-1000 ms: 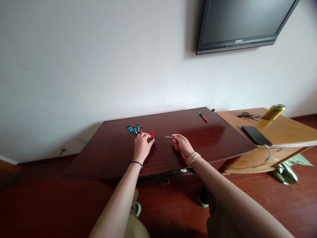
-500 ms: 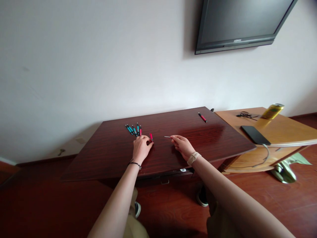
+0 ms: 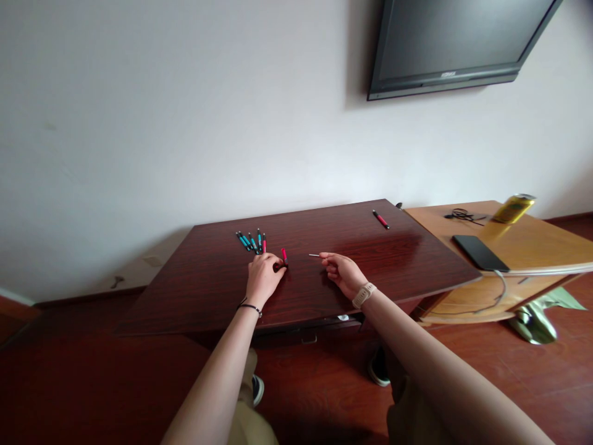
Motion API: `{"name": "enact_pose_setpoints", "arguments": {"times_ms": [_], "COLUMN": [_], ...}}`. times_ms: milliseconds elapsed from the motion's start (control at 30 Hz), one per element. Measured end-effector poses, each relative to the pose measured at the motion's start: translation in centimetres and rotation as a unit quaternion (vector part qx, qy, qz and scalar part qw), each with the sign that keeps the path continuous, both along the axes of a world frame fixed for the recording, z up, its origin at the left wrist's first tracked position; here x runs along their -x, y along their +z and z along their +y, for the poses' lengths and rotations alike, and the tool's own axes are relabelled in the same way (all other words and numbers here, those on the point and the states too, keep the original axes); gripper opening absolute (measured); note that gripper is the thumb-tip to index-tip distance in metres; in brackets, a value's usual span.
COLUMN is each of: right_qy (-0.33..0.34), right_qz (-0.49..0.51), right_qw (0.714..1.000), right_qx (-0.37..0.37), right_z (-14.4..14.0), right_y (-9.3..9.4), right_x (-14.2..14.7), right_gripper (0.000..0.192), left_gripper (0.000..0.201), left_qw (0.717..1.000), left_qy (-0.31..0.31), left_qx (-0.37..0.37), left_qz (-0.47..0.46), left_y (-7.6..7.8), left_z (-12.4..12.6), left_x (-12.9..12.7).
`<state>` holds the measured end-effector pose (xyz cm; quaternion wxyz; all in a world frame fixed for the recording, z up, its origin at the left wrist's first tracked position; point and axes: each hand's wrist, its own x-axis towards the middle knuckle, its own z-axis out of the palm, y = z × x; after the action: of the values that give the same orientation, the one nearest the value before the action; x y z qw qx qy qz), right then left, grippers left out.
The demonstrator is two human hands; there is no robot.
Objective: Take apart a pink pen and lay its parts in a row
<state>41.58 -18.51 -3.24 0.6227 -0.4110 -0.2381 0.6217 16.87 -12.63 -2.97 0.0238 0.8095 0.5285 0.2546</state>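
One short red pen barrel (image 3: 284, 255) lies on the dark desk (image 3: 393, 259), pinched at its near end by the left hand (image 3: 262, 278). At its 3 o'clock, the right hand (image 3: 341, 272) pinches one thin refill (image 3: 314, 255). At 10 o'clock lie about five pens (image 3: 252, 241); another red pen (image 3: 380, 219) rests at 2 o'clock.
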Motion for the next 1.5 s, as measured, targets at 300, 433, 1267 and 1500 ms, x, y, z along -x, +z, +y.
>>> {"name": "enact_pose_setpoints", "arguments": {"times_ms": [300,433,1267,1500], "right_qy": [0.025,0.033,0.017,0.014], "right_qz": [-0.062,-0.062,-0.277,-0.468], "right_qw": [0.997,0.997,0.958,0.876], "right_qx": [-0.036,-0.038,-0.07,-0.118], "right_z": [-0.2,-0.2,0.0,0.0], "right_y": [0.1,0.3,-0.6,-0.7], "right_x": [0.7,1.0,1.3,1.3], "right_gripper": [0.032,0.037,0.027,0.011], "left_gripper": [0.031,0.035,0.033,0.035], "left_qw": [0.997,0.993,0.991,1.0], "left_qy": [-0.021,-0.033,-0.017,-0.005], "left_qx": [-0.046,-0.039,0.015,-0.024], "left_qz": [-0.062,-0.105,-0.132,-0.001], "left_y": [0.8,0.8,0.3,-0.1], "left_z": [-1.2,-1.3,-0.1,-0.1], "left_x": [1.2,1.1,-2.6,-3.6]}}
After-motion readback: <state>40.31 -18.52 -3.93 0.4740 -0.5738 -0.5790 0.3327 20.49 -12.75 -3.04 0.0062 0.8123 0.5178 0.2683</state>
